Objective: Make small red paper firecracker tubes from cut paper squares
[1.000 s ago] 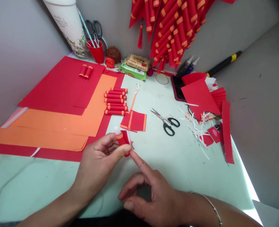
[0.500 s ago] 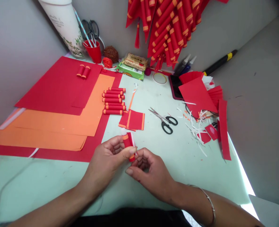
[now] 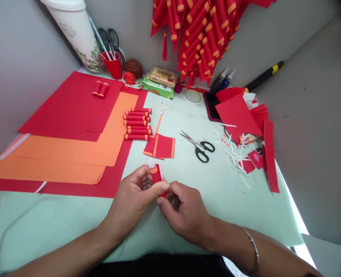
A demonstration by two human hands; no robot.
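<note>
My left hand (image 3: 137,192) is closed around a red paper roll (image 3: 156,175) with an orange band near its top. A whitish translucent tip (image 3: 151,163) sticks out of the roll's upper end, and a white strip (image 3: 161,170) runs along the paper's loose edge. At the roll's lower end my right hand (image 3: 184,207) pinches with thumb and fingers, which hide that end. Just beyond the hands lie red paper pieces with orange edges (image 3: 164,146). Several finished red paper rolls (image 3: 136,123) sit in a column behind them.
Black-handled scissors (image 3: 199,146) lie right of the paper pieces. Large red sheets (image 3: 69,104) and orange sheets (image 3: 72,150) cover the left side. White paper scraps (image 3: 236,154) and a phone (image 3: 211,105) are at the right. A red cup (image 3: 112,66) stands at the back.
My right thumb has moved up and closed against the lower end of the roll, where thumb and fingers were apart before. The view has shifted slightly.
</note>
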